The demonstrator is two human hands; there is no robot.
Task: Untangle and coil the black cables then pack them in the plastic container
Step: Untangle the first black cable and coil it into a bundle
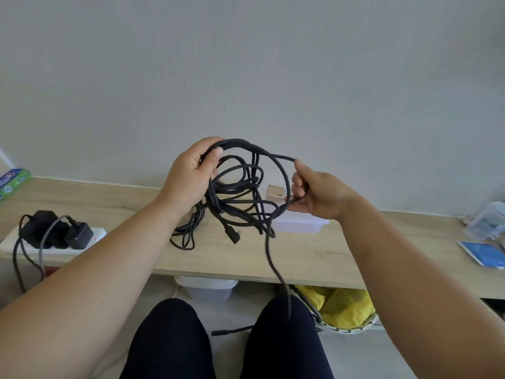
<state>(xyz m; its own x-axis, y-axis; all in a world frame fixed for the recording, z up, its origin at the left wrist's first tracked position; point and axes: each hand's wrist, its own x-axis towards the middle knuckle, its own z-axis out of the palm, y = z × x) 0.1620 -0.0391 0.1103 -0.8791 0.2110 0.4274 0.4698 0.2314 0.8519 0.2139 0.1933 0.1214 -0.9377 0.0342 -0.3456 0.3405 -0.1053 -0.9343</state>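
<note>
So the black cables point(237, 192) are hanging as one loose tangle in mid-air, just above the wooden table point(300, 258) and in front of the wall. Your left hand point(188, 173) is clutching the top of the bundle. Its fingers are curling over several strands and the thumb is pressing on them from the near side, with the forearm reaching in from the near left. Your right hand point(317, 192) is holding one big outer loop off to the right. Thumb and forefinger are pinching its upper part, and the other fingers are wrapping the same strand lower down.

An angled plug point(233, 236) is dangling at the bottom of the tangle, close over the tabletop. A loose tail point(270, 262) is trailing down past the near table edge toward your right knee. A few loops point(185, 239) are lying on the table under your left wrist.

The plastic container point(300, 224) is sitting on the table right under your right hand, partly hidden by it. A beige charger point(274, 194) is showing just beyond it.

Far left, a white power strip point(97, 232) is carrying black adapters point(79, 235). A basket point(352, 328) with a yellow bag point(341, 305) is sitting under the table on the right.
</note>
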